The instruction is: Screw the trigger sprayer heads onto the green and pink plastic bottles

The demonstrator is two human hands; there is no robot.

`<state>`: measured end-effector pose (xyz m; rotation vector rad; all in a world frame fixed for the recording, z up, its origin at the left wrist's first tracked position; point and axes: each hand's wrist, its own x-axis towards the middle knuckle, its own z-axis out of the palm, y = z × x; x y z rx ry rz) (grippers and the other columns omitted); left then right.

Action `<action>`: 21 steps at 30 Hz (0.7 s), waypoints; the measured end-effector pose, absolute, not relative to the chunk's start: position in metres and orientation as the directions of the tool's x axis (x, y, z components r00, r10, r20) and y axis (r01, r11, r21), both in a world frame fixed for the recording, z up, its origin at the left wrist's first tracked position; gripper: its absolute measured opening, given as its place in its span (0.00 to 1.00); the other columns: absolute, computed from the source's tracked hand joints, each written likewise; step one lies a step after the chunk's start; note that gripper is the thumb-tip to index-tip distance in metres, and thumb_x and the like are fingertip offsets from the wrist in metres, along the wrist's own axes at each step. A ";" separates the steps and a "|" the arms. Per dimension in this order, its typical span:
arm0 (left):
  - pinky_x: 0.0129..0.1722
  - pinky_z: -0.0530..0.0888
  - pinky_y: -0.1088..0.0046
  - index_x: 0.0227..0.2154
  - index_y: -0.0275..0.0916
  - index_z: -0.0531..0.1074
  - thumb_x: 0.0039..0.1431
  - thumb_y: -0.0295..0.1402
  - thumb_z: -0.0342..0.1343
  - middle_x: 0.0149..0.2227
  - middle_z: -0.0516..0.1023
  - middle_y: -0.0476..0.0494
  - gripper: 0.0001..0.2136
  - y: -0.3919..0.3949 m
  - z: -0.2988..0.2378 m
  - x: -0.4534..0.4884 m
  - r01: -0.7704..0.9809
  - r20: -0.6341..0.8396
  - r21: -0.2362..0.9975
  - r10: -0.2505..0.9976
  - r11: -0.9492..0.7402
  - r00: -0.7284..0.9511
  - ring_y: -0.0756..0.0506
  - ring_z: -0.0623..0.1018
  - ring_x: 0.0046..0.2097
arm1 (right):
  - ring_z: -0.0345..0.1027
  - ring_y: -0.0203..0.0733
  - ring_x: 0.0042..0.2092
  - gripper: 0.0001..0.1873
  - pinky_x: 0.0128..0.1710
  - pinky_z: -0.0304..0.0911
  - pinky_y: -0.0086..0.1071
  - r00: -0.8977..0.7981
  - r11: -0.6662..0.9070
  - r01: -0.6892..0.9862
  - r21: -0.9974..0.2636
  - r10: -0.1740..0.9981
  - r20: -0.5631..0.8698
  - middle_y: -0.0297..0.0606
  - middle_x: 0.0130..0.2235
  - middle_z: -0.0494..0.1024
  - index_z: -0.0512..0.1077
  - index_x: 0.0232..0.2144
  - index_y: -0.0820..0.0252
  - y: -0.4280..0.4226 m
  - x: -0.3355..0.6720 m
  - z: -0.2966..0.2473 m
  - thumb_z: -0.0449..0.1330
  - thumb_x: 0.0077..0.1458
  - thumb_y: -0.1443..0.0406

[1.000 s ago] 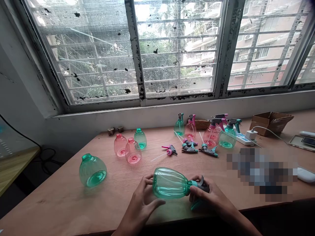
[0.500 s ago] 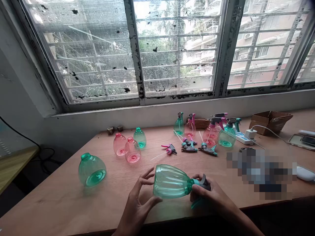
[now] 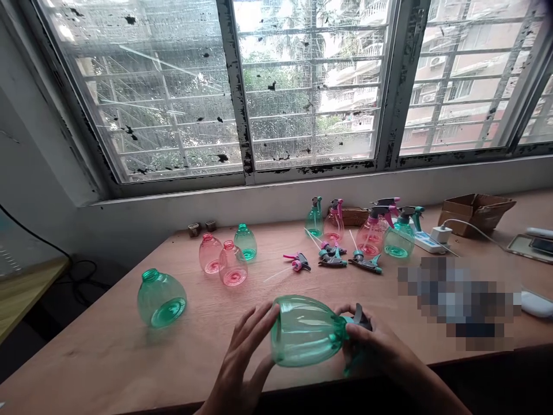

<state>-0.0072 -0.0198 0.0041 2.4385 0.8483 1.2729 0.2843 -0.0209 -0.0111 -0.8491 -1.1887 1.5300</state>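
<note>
A clear green spray bottle lies sideways in the air above the table's front edge, its base to the left. My right hand is closed round its neck and the grey and teal trigger head. At the base, my left hand has its fingers and thumb against the bottle's bottom edge. Just beyond lie loose trigger heads: a pink and grey one, a teal and grey one, and others beside them. A green bottle without a head stands to the left.
Two pink open bottles and a small green one stand mid-left. At the back are several bottles with heads fitted, a power strip and a cardboard box. A blurred patch hides things at right.
My left fingers have come in against the bottle's base, where before they were spread beside it. The bottle has dipped slightly and turned a little, with my right hand still on its neck.
</note>
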 end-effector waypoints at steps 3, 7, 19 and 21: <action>0.68 0.56 0.57 0.66 0.54 0.55 0.68 0.31 0.53 0.64 0.67 0.45 0.27 -0.025 0.004 -0.006 0.361 0.681 0.419 0.551 -0.833 0.482 0.39 0.63 0.67 | 0.73 0.40 0.22 0.27 0.21 0.66 0.28 -0.271 -0.074 -0.302 -0.950 0.962 0.012 0.31 0.22 0.77 0.68 0.38 0.60 -0.024 0.284 -0.012 0.70 0.46 0.46; 0.65 0.60 0.48 0.65 0.54 0.57 0.52 0.56 0.62 0.69 0.56 0.43 0.39 -0.029 0.008 0.008 0.100 0.706 0.668 0.670 -0.737 0.229 0.29 0.56 0.68 | 0.78 0.47 0.28 0.21 0.27 0.73 0.34 -0.077 0.206 -0.057 -0.977 0.975 0.210 0.38 0.28 0.82 0.73 0.37 0.58 -0.036 0.282 -0.020 0.70 0.49 0.51; 0.48 0.74 0.61 0.54 0.44 0.67 0.49 0.57 0.61 0.55 0.73 0.38 0.33 -0.051 0.035 0.024 -0.173 0.395 0.914 0.901 -0.367 0.177 0.32 0.75 0.50 | 0.75 0.43 0.30 0.16 0.28 0.65 0.29 -0.250 0.243 -0.168 -0.955 0.927 0.280 0.38 0.29 0.82 0.73 0.36 0.56 -0.063 0.257 -0.011 0.67 0.53 0.52; 0.45 0.75 0.62 0.53 0.44 0.68 0.49 0.58 0.61 0.52 0.74 0.39 0.33 -0.054 0.036 0.025 -0.155 0.439 0.896 0.884 -0.417 0.158 0.33 0.76 0.48 | 0.76 0.42 0.28 0.19 0.29 0.65 0.30 -0.343 0.062 -0.363 -0.930 0.919 0.195 0.37 0.26 0.82 0.69 0.36 0.58 -0.063 0.250 -0.006 0.67 0.54 0.51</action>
